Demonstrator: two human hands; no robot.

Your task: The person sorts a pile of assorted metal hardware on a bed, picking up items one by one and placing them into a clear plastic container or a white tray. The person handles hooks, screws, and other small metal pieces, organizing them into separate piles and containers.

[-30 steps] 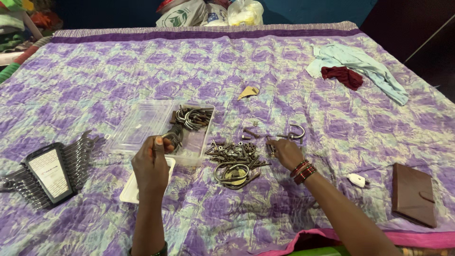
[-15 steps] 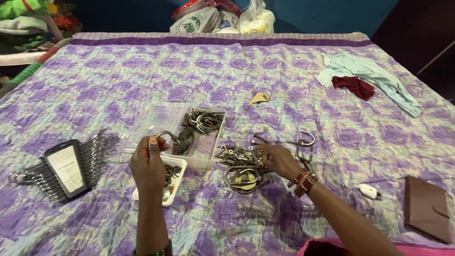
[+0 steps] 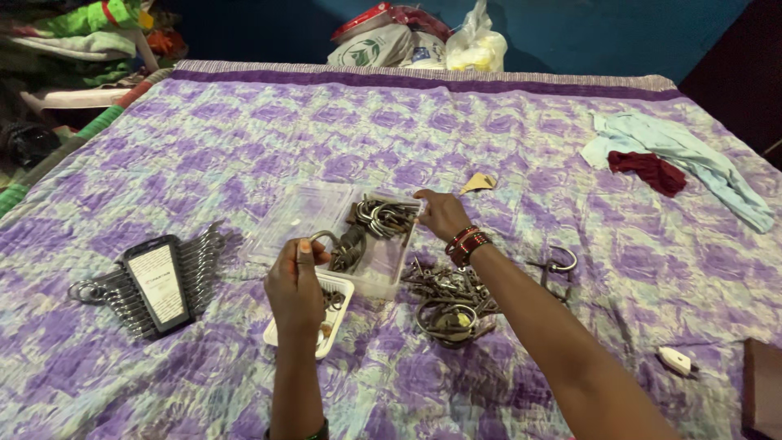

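Above the white tray, the left hand pinches a metal U-bolt at its fingertips.

The brown case is cut off by the right edge; the white tray lies half hidden under the left hand; the right hand's fingertips are too blurred to read.

I sit at a bed spread with a purple patterned quilt. Beyond it I see a dark blue wall, stuffed bags against it, and folded clothes piled left.
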